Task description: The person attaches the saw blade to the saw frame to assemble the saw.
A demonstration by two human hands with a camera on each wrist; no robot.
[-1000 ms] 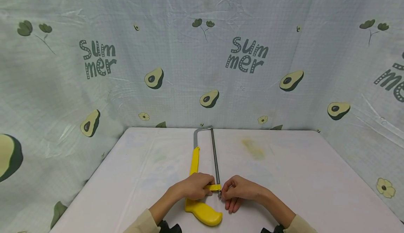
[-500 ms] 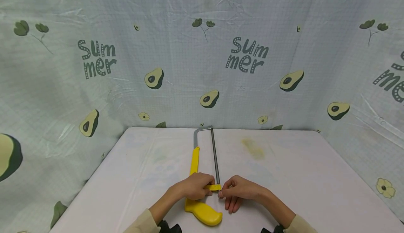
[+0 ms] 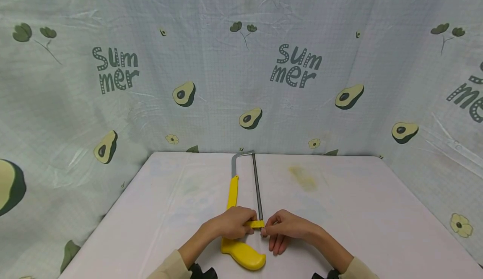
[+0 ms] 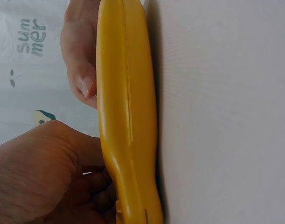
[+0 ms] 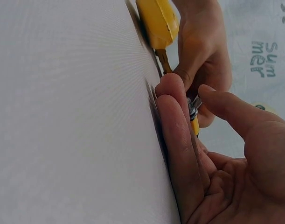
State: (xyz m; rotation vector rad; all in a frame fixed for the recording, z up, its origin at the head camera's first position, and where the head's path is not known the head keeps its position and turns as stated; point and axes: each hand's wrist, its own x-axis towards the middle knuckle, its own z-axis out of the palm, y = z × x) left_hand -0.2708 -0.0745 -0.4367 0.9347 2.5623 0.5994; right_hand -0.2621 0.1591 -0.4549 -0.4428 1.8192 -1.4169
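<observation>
A hacksaw with a yellow handle [image 3: 244,254] lies on the table, its grey metal bow [image 3: 235,165] pointing away. Its dark blade [image 3: 257,186] runs along the right side. My left hand [image 3: 235,223] grips the yellow frame just beyond the handle, fingers curled round it. At the blade's near end, my right hand [image 3: 284,228] pinches a small metal wing nut [image 5: 193,107] between thumb and forefinger. In the head view those fingertips mostly cover the nut. The right wrist view shows the other right fingers [image 5: 177,135] lying along the tabletop.
The white table [image 3: 339,212] has a yellowish stain [image 3: 303,178] right of the blade. A pale curtain [image 3: 211,61] printed with avocados and lettering hangs behind and at both sides. Black wrist-camera mounts [image 3: 203,272] show at the bottom edge.
My right thumb and forefinger have shifted slightly left onto the wing nut, which showed uncovered a second ago. The left hand and the hacksaw have stayed in place.
</observation>
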